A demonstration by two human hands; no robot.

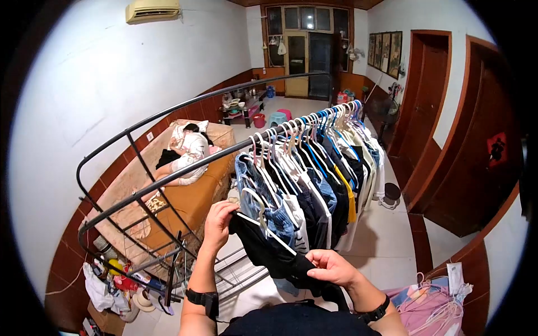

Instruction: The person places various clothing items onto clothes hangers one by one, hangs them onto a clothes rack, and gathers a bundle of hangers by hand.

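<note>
A black garment [259,246] hangs in front of me on a white hanger [261,210], whose bar slants down to the right. My left hand [218,225] is closed on the garment at the hanger's left end. Beyond the bar's right end, my right hand [334,269] pinches the black cloth between thumb and fingers. Just behind are denim clothes [277,220] and many other garments on hangers, lined up along a dark metal rail [227,151]. The garment's lower part is partly hidden by my right hand, and its exact kind does not show.
The rail belongs to a metal rack [130,140] stretching away from me. A person [190,147] lies on a couch [216,187] to the left. Piled bags [101,288] sit at lower left. Loose hangers [428,305] lie on pink cloth at lower right. A dark stool [390,193] stands right.
</note>
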